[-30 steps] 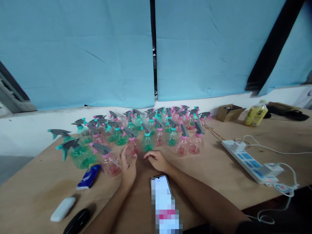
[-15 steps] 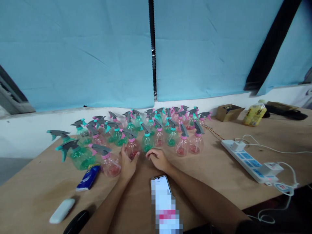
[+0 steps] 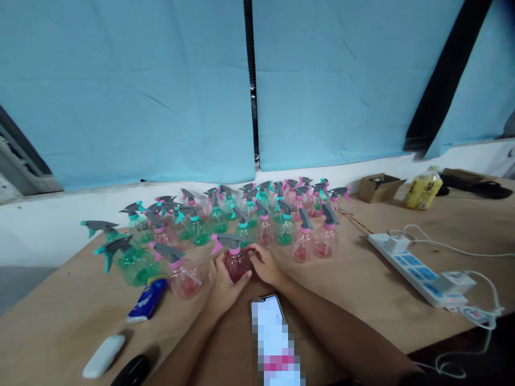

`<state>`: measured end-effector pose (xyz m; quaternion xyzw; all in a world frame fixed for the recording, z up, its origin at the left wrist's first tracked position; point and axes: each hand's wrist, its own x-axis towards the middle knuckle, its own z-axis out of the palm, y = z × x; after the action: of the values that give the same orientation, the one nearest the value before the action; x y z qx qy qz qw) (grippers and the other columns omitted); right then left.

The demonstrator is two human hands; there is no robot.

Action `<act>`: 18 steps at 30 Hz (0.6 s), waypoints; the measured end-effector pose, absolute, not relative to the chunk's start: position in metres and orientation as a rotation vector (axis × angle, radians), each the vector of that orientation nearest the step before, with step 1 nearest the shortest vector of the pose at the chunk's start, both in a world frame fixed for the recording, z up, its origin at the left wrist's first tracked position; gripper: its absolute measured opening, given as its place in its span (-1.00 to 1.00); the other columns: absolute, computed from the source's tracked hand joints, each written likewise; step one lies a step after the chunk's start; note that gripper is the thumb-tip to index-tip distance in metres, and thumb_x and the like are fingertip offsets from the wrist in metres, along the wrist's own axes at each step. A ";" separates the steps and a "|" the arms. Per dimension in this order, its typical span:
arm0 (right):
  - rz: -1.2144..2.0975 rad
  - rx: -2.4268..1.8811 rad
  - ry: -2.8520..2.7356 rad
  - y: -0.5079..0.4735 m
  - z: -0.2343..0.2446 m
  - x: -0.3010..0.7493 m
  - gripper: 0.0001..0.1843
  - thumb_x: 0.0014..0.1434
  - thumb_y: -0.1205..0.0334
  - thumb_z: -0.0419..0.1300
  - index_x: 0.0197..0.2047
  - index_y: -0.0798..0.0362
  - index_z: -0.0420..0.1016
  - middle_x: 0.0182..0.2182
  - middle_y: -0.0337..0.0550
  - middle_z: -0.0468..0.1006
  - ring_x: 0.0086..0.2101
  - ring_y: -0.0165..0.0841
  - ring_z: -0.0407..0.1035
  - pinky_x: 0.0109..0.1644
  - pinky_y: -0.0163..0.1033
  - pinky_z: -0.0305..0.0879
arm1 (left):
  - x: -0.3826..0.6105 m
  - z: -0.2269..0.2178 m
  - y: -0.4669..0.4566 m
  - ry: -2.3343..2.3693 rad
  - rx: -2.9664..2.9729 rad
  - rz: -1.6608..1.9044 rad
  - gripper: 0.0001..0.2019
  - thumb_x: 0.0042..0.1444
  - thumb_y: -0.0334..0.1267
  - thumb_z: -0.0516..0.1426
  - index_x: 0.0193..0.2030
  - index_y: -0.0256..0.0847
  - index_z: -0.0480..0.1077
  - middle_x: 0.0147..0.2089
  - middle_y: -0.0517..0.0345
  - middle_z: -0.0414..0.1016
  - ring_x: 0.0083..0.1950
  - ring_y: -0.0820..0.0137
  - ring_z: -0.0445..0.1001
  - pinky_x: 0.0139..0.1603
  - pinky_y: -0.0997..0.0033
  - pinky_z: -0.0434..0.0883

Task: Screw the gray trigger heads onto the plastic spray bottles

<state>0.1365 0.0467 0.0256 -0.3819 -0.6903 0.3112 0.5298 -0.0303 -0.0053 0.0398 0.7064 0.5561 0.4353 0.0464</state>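
A pink spray bottle (image 3: 235, 260) with a grey trigger head stands at the front of a crowd of several pink and green spray bottles (image 3: 257, 217) on the wooden table (image 3: 362, 284). My left hand (image 3: 222, 284) cups the bottle's lower left side with fingers curled under it. From the right, my right hand (image 3: 264, 264) presses on the bottle, fingers closed against its body. Between my forearms lies a phone (image 3: 276, 338).
A white power strip (image 3: 414, 273) with plugs and cables lies at the right. A cardboard box (image 3: 378, 186) and a yellow drink bottle (image 3: 422, 187) stand at the back right. A blue packet (image 3: 145, 300), a white case (image 3: 103, 356) and a black object (image 3: 131, 371) lie at the front left.
My left hand took a pink bottle out of the front row and drew it toward me. My right hand moved from the table onto the bottle's right side.
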 end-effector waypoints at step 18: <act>0.699 -0.567 -1.695 0.033 0.075 0.148 -0.47 0.19 0.09 0.23 0.20 0.03 0.30 0.07 -0.03 0.47 0.05 -0.22 0.38 0.20 -0.08 0.24 | -0.024 0.050 -0.012 1.262 2.054 1.201 -0.43 0.21 -0.09 0.13 0.33 -0.06 0.11 0.24 -0.05 0.26 0.32 0.16 0.23 0.35 0.03 0.17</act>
<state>0.1481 0.0328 0.0745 -0.2418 -0.7232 0.2981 0.5741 -0.0241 -0.0117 0.0498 0.7436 0.4568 0.4347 0.2223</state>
